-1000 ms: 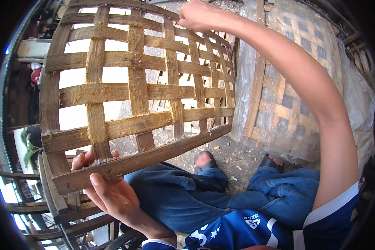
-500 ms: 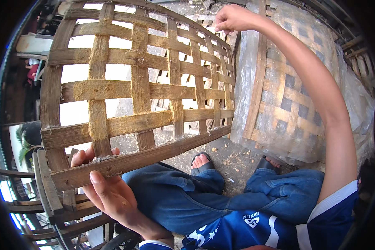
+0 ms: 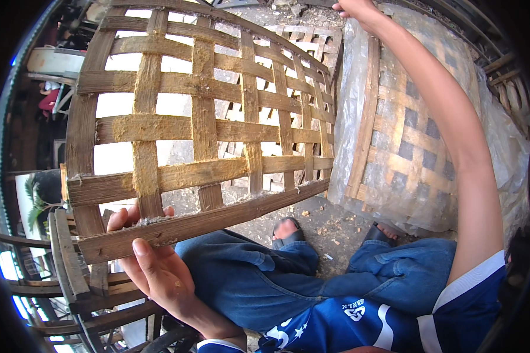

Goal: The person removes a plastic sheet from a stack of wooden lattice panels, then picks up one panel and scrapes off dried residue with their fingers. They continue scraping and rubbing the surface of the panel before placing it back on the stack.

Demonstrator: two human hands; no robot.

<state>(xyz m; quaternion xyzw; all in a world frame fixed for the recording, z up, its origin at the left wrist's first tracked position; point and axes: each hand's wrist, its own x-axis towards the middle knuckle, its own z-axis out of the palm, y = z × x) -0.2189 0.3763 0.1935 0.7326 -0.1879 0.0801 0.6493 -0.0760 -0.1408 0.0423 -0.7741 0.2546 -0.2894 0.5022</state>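
A woven bamboo tray point(image 3: 204, 133) with a wooden frame stands tilted up in front of me. Yellowish crust coats several of its slats. My left hand point(image 3: 159, 272) grips the near lower corner, thumb on the frame bar and fingers behind it. Pale fluffy residue lies along the bar by those fingers. My right arm stretches far forward, and my right hand point(image 3: 358, 8) is at the top edge of the picture, beyond the tray's far right corner. Its visible fingers look curled together; the hand is partly cut off, and anything in it is hidden.
To the right lies another woven panel point(image 3: 415, 126) covered by clear plastic sheeting point(image 3: 345, 117). A further lattice panel point(image 3: 327, 44) lies on the ground behind the tray. Wooden racks point(image 3: 70, 265) stand at the left. Crumbs litter the concrete floor point(image 3: 330, 226) around my sandalled feet.
My right hand has moved up and to the right, partly out of the picture. The tray and my left hand, still gripping it, appear shifted slightly right.
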